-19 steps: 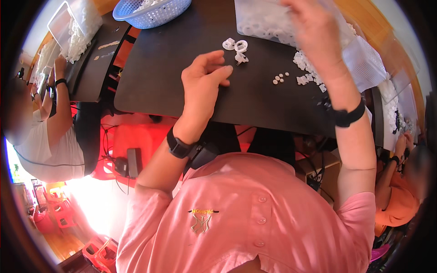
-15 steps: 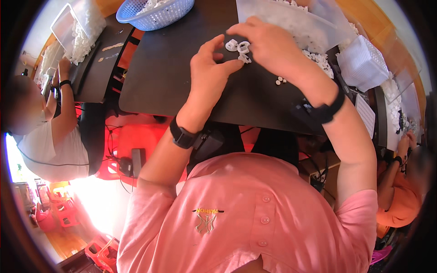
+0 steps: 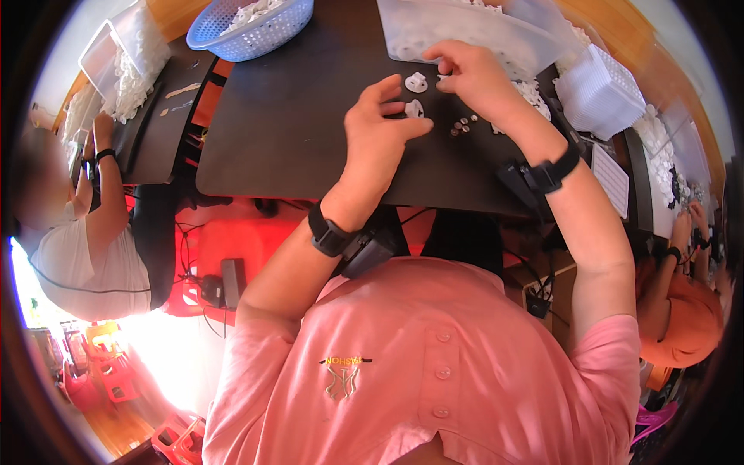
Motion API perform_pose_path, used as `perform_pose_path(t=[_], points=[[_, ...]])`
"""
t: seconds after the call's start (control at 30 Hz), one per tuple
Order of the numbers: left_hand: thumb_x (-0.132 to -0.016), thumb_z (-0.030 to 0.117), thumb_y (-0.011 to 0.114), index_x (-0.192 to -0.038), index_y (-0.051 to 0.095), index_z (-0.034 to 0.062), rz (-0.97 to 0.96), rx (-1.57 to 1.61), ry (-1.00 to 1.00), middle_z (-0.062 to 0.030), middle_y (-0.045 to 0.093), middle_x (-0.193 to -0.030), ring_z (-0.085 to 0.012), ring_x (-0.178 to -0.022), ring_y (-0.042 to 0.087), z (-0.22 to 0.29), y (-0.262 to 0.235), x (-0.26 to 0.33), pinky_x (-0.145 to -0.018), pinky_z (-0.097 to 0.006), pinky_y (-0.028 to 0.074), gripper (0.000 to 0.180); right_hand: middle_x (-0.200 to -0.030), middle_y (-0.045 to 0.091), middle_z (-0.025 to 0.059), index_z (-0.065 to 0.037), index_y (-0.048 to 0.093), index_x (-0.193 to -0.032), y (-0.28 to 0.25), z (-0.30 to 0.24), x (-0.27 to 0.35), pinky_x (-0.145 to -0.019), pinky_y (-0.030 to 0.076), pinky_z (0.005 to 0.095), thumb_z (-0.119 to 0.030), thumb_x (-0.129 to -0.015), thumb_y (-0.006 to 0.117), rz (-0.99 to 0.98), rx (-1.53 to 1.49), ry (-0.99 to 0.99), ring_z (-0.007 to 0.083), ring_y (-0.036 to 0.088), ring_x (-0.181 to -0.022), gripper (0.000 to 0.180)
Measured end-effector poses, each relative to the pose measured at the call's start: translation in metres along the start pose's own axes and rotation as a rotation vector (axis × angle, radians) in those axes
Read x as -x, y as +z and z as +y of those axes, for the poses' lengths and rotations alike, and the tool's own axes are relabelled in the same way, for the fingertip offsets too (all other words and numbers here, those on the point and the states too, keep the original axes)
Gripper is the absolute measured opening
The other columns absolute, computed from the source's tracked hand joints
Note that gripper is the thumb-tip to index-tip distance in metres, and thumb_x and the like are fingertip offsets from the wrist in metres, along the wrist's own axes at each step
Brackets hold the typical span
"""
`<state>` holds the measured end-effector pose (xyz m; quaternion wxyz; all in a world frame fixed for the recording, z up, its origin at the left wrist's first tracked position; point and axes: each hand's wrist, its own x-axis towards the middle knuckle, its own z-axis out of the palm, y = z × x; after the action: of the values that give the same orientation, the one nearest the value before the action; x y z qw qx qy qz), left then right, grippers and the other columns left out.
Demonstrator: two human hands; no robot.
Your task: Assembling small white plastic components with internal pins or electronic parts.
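Observation:
My left hand (image 3: pixel 378 139) is curled round a small white plastic part (image 3: pixel 415 108), which sits between its thumb and fingers just above the dark table. Beyond it a second white part (image 3: pixel 416 82), with a round base, lies on the tabletop. To its right, the fingers of my right hand (image 3: pixel 482 84) are bent together in a pinch. A bit of white shows at their tips, mostly hidden by the fingers. Below that hand lies a little group of small round pieces (image 3: pixel 463 125).
A blue basket (image 3: pixel 256 40) of white parts stands at the far left of the table (image 3: pixel 294 116). A translucent bin (image 3: pixel 465 35) is at the back, with loose white parts (image 3: pixel 533 99) and stacked white trays (image 3: pixel 601 91) right of it. People work on both sides.
The white parts were clustered between my hands; now one lies alone and one is in my left hand. My right fingers have closed from a looser reach. The whole view has shifted slightly.

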<state>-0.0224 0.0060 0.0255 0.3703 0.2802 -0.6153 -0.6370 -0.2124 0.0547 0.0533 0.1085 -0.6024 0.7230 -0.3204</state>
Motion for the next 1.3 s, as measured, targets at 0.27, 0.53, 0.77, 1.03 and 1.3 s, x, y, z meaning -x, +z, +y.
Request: perform_pose_path(t=[0.27, 0.53, 0.77, 1.03, 1.3], points=[[-0.101, 0.026, 0.059, -0.133, 0.057, -0.0063, -0.538, 0.658, -0.295, -0.0178, 0.066, -0.119, -0.0241, -0.098, 0.066, -0.003, -0.012, 0.019, -0.076, -0.034, 0.053, 0.045, -0.088, 0.057, 0.0009, -0.007, 0.064, -0.124, -0.008, -0.06, 0.095, -0.067, 0.053, 0.0234, 0.007, -0.078, 0.074, 0.208, -0.34, -0.172, 0.0095, 0.057, -0.075, 0.049], [-0.098, 0.012, 0.063, -0.116, 0.066, -0.0031, -0.657, 0.869, -0.407, -0.0136, 0.069, -0.111, -0.0228, -0.093, 0.066, -0.012, -0.006, 0.017, -0.076, -0.036, 0.054, 0.024, -0.091, 0.06, 0.0056, -0.009, 0.063, -0.123, 0.012, -0.059, 0.104, -0.068, 0.056, 0.0282, 0.011, -0.071, 0.075, 0.371, -0.307, -0.365, 0.0169, 0.064, -0.075, 0.057], [-0.09, 0.003, 0.069, -0.116, 0.067, -0.0004, -0.553, 0.936, -0.297, -0.0135, 0.07, -0.108, -0.0256, -0.102, 0.067, -0.024, -0.01, 0.022, -0.092, -0.039, 0.055, 0.026, -0.094, 0.062, 0.0063, -0.007, 0.064, -0.111, 0.012, -0.059, 0.114, -0.07, 0.054, 0.0335, 0.0, -0.069, 0.081, 0.454, -0.175, -0.303, 0.0233, 0.066, -0.083, 0.045], [-0.09, 0.004, 0.071, -0.116, 0.065, -0.0014, -0.51, 0.893, -0.307, -0.0137, 0.07, -0.108, -0.0257, -0.102, 0.068, -0.024, -0.006, 0.025, -0.091, -0.04, 0.055, 0.028, -0.088, 0.065, 0.0038, -0.01, 0.066, -0.106, 0.03, -0.063, 0.112, -0.069, 0.048, 0.0371, -0.001, -0.073, 0.075, 0.606, -0.027, -0.376, 0.0248, 0.065, -0.08, 0.036], [-0.091, 0.007, 0.072, -0.115, 0.064, -0.0025, -0.495, 0.813, -0.335, -0.0155, 0.07, -0.107, -0.0243, -0.091, 0.069, -0.023, -0.005, 0.025, -0.075, -0.036, 0.057, 0.027, -0.088, 0.066, 0.0044, -0.009, 0.066, -0.107, 0.03, -0.056, 0.111, -0.07, 0.048, 0.0381, 0.002, -0.076, 0.07, 0.641, 0.055, -0.441, 0.0256, 0.065, -0.08, 0.034]])
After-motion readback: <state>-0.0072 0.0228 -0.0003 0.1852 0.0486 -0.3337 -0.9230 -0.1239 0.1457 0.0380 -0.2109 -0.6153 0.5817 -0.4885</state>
